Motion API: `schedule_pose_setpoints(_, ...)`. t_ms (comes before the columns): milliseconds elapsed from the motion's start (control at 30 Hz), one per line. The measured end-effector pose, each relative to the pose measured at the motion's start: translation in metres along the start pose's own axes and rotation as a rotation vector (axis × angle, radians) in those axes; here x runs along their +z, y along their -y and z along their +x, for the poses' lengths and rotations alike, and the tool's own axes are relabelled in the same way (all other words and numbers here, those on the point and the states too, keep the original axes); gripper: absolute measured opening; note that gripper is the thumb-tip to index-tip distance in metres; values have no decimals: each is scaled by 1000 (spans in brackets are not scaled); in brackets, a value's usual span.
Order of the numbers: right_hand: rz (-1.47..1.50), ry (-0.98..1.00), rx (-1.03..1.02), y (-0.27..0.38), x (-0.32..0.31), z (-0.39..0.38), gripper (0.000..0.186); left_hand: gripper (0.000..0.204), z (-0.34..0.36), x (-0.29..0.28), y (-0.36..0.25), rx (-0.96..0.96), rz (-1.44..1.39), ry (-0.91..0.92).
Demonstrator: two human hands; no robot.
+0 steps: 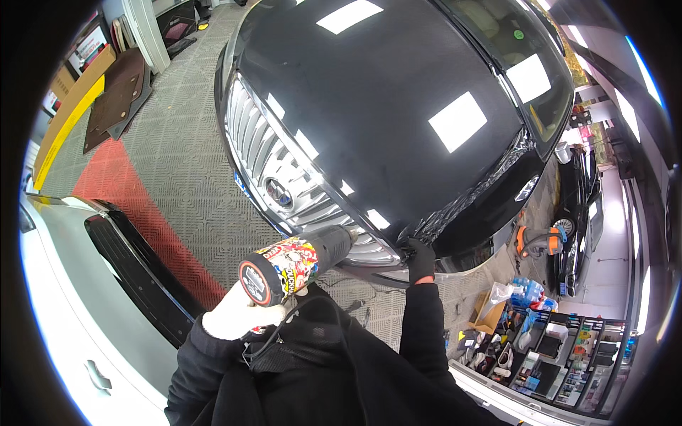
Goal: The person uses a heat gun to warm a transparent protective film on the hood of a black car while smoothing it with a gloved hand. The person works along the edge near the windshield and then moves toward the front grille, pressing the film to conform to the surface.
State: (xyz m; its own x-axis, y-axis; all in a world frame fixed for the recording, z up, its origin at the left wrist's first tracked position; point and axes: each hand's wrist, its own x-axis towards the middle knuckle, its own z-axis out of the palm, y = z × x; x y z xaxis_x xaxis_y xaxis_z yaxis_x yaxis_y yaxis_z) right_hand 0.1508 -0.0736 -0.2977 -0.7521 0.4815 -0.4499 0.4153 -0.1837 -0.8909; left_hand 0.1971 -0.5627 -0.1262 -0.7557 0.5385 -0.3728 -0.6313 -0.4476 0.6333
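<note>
My left hand [238,312], in a white glove, is wrapped round the grip of a heat gun [298,264] covered in colourful stickers. The gun's nozzle faces the front corner of a black car [355,92], close to its chrome grille [284,177]. My right hand [420,260], in a black glove, is at the near corner of the hood with its fingers closed on the edge of a dark glossy film [476,186]. This film lies wrinkled and bunched along the hood's near side. A cord hangs from the heat gun past my chest.
A light-coloured car [64,284] stands close on my left. An orange-and-grey machine [540,243] sits on the floor at right, by another black car [577,220]. A shelf of supplies [554,358] is at lower right. Brown mats [117,96] lean at far left.
</note>
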Motion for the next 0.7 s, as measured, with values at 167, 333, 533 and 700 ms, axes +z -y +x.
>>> schedule_pose_setpoints(167, -245, 31, -188, -23, -20, 16, 34, 79, 0, -8, 4, -46, -7, 73)
schedule_pose_setpoints(333, -2, 20, -176, -16, -5, 8, 29, 77, -2, -1, 8, -51, 8, -1)
schedule_pose_setpoints(533, 228, -15, -65, 0, 15, -6, 23, 85, -7, 9, 5, -17, -15, 9)
schedule_pose_setpoints(700, 220, -46, -20, 1, 20, -15, 25, 73, -5, 13, 4, -13, 43, -12)
